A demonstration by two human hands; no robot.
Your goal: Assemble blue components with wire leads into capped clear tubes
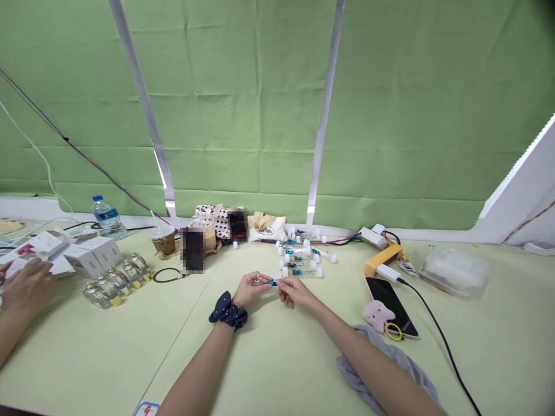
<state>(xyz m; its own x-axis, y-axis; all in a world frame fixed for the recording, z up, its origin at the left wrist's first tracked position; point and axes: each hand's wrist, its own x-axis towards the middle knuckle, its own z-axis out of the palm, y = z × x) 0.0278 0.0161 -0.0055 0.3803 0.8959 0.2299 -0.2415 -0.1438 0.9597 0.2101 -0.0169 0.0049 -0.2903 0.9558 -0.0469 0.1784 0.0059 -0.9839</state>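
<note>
Near the middle of the table, my left hand (248,290) is closed, its fingers pinching a small thin piece with a blue part (273,283). The fingertips of my right hand (296,290) meet it at the other end, also pinched together. Fingers cover much of this piece, so its full shape is hidden. Just beyond my hands lie several clear tubes with white caps (299,264), with blue parts visible inside. A dark dotted scrunchie (228,312) circles my left wrist.
Left: another person's hand (32,286), white boxes (93,257), glass bottles (117,280), a water bottle (108,218) and an iced drink (163,240). Right: a phone (396,306), pink plush charm (378,315), orange power strip (381,260), black cable (437,329), plastic container (454,270) and grey cloth (362,370).
</note>
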